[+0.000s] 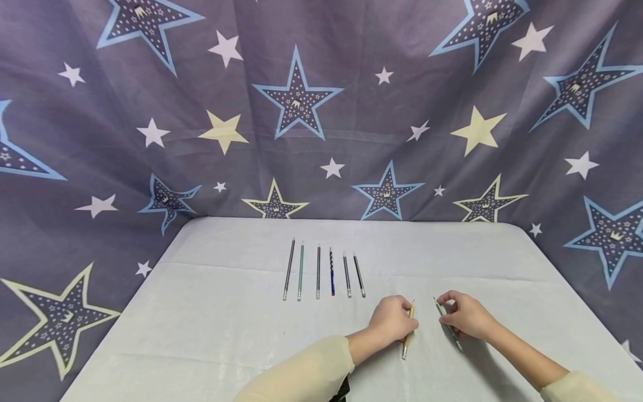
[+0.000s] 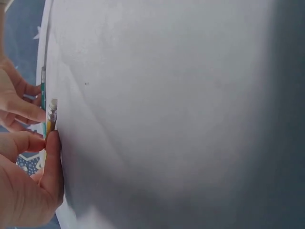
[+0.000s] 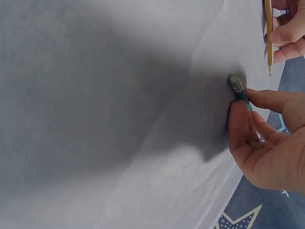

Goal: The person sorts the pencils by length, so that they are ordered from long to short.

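Note:
My left hand point(image 1: 394, 318) pinches a yellow pencil point(image 1: 404, 347) between thumb and fingers, its eraser end toward me. To its right, my right hand point(image 1: 467, 315) pinches a green pencil point(image 1: 455, 337), tilted with its tip up and to the left. The left wrist view shows the yellow pencil's pale eraser point(image 2: 53, 103) and metal band beyond the fingertips. In the right wrist view the green pencil's eraser point(image 3: 233, 79) sticks out close over the cloth. Parts of both pencils are hidden by the fingers.
Several pencils lie side by side in a row left of my hands, among them a teal pencil point(image 1: 301, 272) and a blue patterned pencil point(image 1: 332, 272). A white cloth point(image 1: 201, 318) covers the table. Behind it hangs a star-printed curtain point(image 1: 346, 145).

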{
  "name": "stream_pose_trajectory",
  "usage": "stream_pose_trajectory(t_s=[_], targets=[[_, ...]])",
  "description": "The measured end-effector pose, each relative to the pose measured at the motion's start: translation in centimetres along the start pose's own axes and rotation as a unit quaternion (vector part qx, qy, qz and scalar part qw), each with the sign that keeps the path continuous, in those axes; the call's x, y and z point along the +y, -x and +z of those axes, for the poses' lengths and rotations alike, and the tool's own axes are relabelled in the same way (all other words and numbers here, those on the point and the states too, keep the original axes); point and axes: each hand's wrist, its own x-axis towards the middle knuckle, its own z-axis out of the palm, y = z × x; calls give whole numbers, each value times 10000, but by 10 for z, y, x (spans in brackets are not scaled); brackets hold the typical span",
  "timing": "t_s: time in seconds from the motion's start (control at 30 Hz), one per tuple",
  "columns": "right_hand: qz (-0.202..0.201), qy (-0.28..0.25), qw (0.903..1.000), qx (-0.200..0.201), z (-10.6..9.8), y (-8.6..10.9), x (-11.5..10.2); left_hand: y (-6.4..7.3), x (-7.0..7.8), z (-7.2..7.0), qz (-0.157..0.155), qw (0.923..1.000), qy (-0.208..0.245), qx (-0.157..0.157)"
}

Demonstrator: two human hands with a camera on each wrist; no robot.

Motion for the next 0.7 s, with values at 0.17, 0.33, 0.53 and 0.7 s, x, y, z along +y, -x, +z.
stream_pose_trajectory(t_s=[0.17, 0.33, 0.53, 0.7], targets=[[37, -20, 10000, 41, 0, 0, 0, 2, 1, -4, -141, 9988, 470, -80], [72, -27, 9999, 82, -1, 0, -1, 3, 0, -8, -190, 9953, 948, -109], [30, -122, 9999, 114, -3, 0, -2, 1, -5, -11, -207, 9897, 1399, -206], [42, -235, 9997, 31, -6, 1, -2, 0, -8, -13, -403, 9811, 1873, -258]])
